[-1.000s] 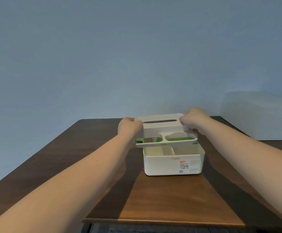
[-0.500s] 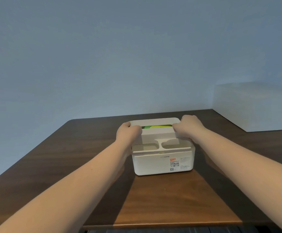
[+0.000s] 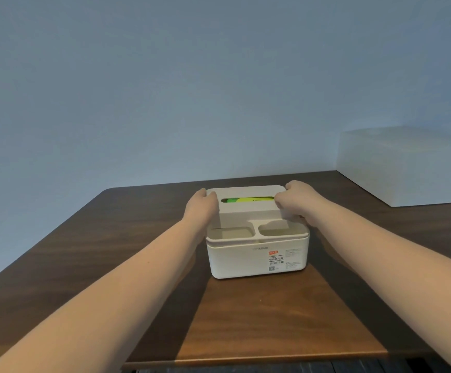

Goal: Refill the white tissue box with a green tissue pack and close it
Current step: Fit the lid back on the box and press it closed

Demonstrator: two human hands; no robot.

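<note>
The white tissue box (image 3: 256, 258) stands in the middle of the dark wooden table (image 3: 84, 251), label side facing me. Its white lid (image 3: 248, 207) sits flat on top, with two shallow front compartments. The green tissue pack (image 3: 241, 200) shows through the lid's slot. My left hand (image 3: 201, 204) grips the lid's left end. My right hand (image 3: 297, 201) grips the lid's right end, its fingers curled over the edge.
A large white block (image 3: 407, 168) sits at the table's back right corner against the pale blue wall. The table's front edge (image 3: 245, 359) runs just below my forearms.
The lid, held tilted above the box a second ago, has come down and now lies flat on the box. Both hands stayed on its ends.
</note>
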